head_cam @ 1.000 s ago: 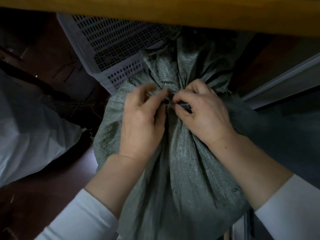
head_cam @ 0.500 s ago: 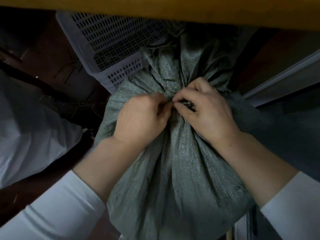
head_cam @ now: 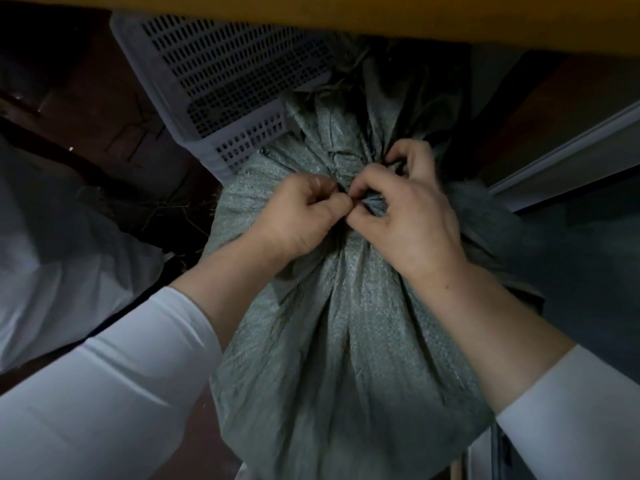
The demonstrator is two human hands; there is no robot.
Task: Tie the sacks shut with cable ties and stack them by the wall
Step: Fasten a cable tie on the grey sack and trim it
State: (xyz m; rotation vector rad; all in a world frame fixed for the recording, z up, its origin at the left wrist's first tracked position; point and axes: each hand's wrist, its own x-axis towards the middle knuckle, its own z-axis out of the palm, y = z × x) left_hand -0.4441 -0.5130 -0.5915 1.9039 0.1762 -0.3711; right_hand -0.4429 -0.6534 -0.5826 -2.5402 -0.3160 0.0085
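Pinching neck of grey-green woven plastic sack [head_cam: 346, 341], just beside white perforated plastic crate [head_cam: 225, 74]: left hand [head_cam: 301, 216] and right hand [head_cam: 412, 220], both grips clamped there. Can't make out cable tie. Risk: bunched weave slips, neck reopens.

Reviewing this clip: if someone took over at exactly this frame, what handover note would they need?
Left hand: pinches a dark strip, apparently the cable tie, at the gathered neck of the grey woven sack.
Right hand: fingers curled round that neck, pinching right beside the left.
Done: neck gathered. Whether the tie is locked cannot be seen.
Left: cinch the tie, then stack the sack by the wall. A white sack lies to the left, near a perforated crate; its mouth is out of view.
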